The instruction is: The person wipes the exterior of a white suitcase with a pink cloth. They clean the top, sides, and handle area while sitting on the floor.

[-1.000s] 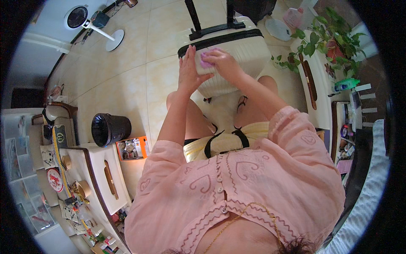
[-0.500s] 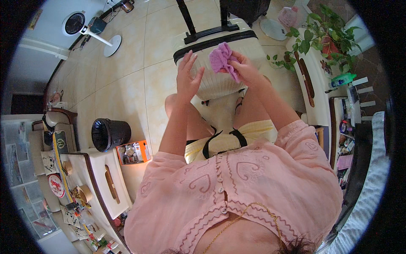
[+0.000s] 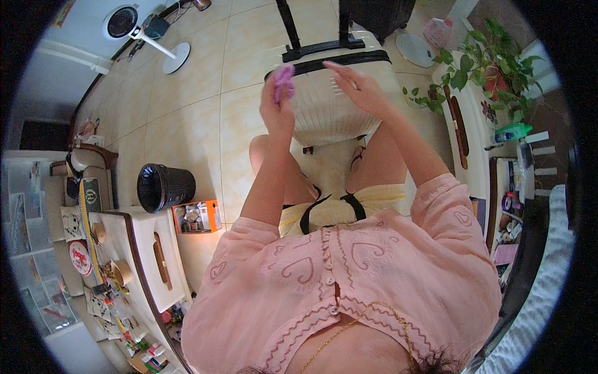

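A crumpled purple cloth point(image 3: 284, 83) is gripped in my left hand point(image 3: 276, 112), held over the near left part of a cream suitcase point(image 3: 330, 106). My right hand point(image 3: 361, 91) is raised above the suitcase's right half, fingers stretched out and holding nothing. The suitcase stands upright between my knees and the far floor, with a black zip band along its top edge. Its black telescopic handle point(image 3: 289, 28) is pulled up.
A black waste bin point(image 3: 163, 187) and an orange box of small items point(image 3: 198, 218) stand at left. Cabinets flank me; a leafy potted plant point(image 3: 467, 71) trails over the right one. A white fan point(image 3: 176, 58) stands far left, a dark suitcase point(image 3: 383, 15) behind the cream one.
The purple cloth has passed from my right hand to my left. My right hand has let go and its fingers are now stretched out. The view has shifted slightly.
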A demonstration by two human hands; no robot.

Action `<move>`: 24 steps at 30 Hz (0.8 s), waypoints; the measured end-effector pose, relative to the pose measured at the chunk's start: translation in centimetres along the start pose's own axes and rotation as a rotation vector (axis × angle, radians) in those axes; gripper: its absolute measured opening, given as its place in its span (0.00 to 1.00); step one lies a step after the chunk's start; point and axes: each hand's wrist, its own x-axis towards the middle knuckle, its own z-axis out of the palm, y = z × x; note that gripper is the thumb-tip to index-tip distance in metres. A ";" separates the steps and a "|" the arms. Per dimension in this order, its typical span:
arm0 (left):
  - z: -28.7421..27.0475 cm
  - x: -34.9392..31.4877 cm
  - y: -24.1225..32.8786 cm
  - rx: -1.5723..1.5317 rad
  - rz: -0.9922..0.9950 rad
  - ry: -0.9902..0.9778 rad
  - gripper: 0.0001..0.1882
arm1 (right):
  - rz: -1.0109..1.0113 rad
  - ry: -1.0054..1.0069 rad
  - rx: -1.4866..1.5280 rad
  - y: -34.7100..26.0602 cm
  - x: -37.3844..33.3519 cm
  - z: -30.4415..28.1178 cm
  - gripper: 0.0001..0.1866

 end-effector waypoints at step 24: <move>-0.9 -1.3 1.7 0.494 0.092 -0.208 0.19 | -0.075 0.113 -1.107 4.7 3.1 2.2 0.27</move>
